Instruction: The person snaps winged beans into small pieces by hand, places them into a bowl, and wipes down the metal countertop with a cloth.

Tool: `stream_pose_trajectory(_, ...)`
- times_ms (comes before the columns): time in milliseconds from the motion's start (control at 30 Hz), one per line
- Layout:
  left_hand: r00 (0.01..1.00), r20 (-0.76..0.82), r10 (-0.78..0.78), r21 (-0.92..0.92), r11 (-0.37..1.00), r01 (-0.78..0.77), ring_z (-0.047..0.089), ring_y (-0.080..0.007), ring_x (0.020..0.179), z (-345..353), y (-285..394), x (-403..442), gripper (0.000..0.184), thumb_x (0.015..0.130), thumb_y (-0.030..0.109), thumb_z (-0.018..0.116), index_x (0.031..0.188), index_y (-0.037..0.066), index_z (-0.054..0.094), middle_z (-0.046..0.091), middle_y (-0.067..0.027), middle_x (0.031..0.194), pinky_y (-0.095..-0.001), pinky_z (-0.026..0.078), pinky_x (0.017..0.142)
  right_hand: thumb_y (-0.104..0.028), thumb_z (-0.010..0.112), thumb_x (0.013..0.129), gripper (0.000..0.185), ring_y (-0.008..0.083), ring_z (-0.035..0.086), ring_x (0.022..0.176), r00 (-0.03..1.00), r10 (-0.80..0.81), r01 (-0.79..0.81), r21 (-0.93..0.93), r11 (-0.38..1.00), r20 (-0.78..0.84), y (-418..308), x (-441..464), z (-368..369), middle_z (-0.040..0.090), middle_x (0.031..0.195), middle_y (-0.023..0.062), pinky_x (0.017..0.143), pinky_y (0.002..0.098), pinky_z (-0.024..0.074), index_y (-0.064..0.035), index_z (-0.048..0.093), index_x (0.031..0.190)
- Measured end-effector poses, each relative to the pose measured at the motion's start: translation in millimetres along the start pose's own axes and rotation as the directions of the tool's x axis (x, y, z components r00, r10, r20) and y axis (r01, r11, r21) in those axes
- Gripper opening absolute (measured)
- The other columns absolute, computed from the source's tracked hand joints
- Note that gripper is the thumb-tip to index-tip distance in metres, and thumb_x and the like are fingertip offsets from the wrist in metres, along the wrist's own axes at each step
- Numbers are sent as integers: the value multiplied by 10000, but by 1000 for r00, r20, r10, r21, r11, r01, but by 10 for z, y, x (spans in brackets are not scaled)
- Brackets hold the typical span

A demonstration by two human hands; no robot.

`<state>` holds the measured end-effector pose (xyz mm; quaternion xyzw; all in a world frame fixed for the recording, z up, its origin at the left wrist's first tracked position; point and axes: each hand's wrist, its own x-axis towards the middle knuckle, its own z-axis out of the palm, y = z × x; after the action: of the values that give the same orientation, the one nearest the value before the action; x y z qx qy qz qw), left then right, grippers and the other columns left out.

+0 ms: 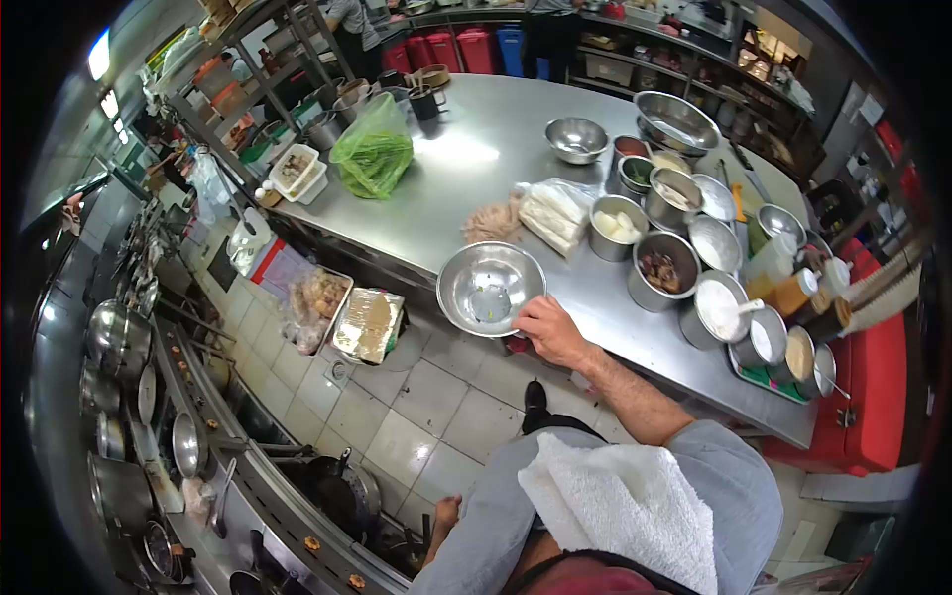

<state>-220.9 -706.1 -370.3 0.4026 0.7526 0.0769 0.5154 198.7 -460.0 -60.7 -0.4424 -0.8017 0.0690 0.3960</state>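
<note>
My right hand (551,329) grips a steel mixing bowl (458,281) by its rim, at the edge of the steel table (459,180). A few small green and yellowish bits lie in the bottom of the bowl. My left hand (446,512) hangs low by my side, close to the stove; its fingers are too small and partly hidden to make out. Just beyond the bowl sit a pale brownish crumpled heap (493,222) and a clear plastic bag with white contents (555,215). A steel pot with peeled white pieces (616,226) stands to the right.
Several ingredient pots, one with dark chunks (662,274), and squeeze bottles (796,289) crowd the table's right side. A green bag of leafy vegetables (372,149) lies at the far left. A foil-topped box (369,325) stands below the table edge. Pans (330,488) line the stove.
</note>
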Motion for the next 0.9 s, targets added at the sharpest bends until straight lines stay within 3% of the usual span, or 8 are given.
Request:
stream_pose_trajectory(167,974,-144,174,-386,897,-217,608,-157,808,-444,2139,417,497,855,388,642,1171,9,577,634,-54,885,-294,487,660,29,594,701,206,233,514,862,997,-57,57,0,998,45,432,643,171,550,854,37,780,357,395,-85,615,871)
stream_pose_trajectory(233,917,-184,355,-523,754,-397,585,-199,962,-672,3152,493,530,917,394,550,1307,46,467,564,-101,1209,-339,481,771,41,581,688,231,239,513,873,993,-106,104,57,993,43,604,843,275,549,858,44,779,363,396,-85,619,879)
stream_pose_trajectory(367,820,-235,522,-801,374,-467,555,-222,1078,-905,4750,263,601,933,449,483,1374,62,353,519,-101,1276,-389,478,848,39,595,677,259,242,524,876,985,-149,140,108,984,85,757,1108,449,558,881,45,779,364,404,-83,625,904)
stream_pose_trajectory(400,773,-205,600,-909,176,-378,550,-218,1102,-927,4954,268,622,918,472,493,1374,77,342,532,-87,1258,-403,481,860,35,601,681,256,242,526,885,978,-179,163,145,976,110,734,1164,467,559,881,44,770,367,409,-81,623,909)
stream_pose_trajectory(567,781,10,624,-976,178,-129,484,-238,1203,-1069,5193,728,488,877,264,494,1326,95,405,491,-92,1308,-431,430,964,-82,697,720,399,265,502,1049,969,-97,28,288,957,229,882,1341,461,558,1058,66,877,363,423,-147,630,1108)
stream_pose_trajectory(667,818,-162,552,-977,27,-211,566,-255,1093,-1115,5116,1184,446,816,141,456,1245,20,468,551,-111,1224,-382,465,936,-261,741,727,594,337,381,1217,971,24,-49,101,994,236,1081,1516,435,421,1302,137,1003,473,330,-206,529,1279)
stream_pose_trajectory(767,888,-182,422,-965,97,-243,554,-277,1114,-1420,5289,1140,474,839,222,485,1243,-24,485,564,-154,1216,-414,417,993,-442,707,741,706,409,232,1314,939,294,-213,-373,903,176,1243,1637,652,279,1424,188,1018,602,247,-226,438,1356)
stream_pose_trajectory(900,771,-235,593,-897,173,-407,543,-247,1133,-1818,5567,1118,537,985,421,371,1299,-10,428,543,-132,1243,-378,432,978,-370,670,785,569,430,254,1299,867,486,-369,-513,775,110,1456,1645,1081,307,1419,178,996,606,273,-187,493,1293)
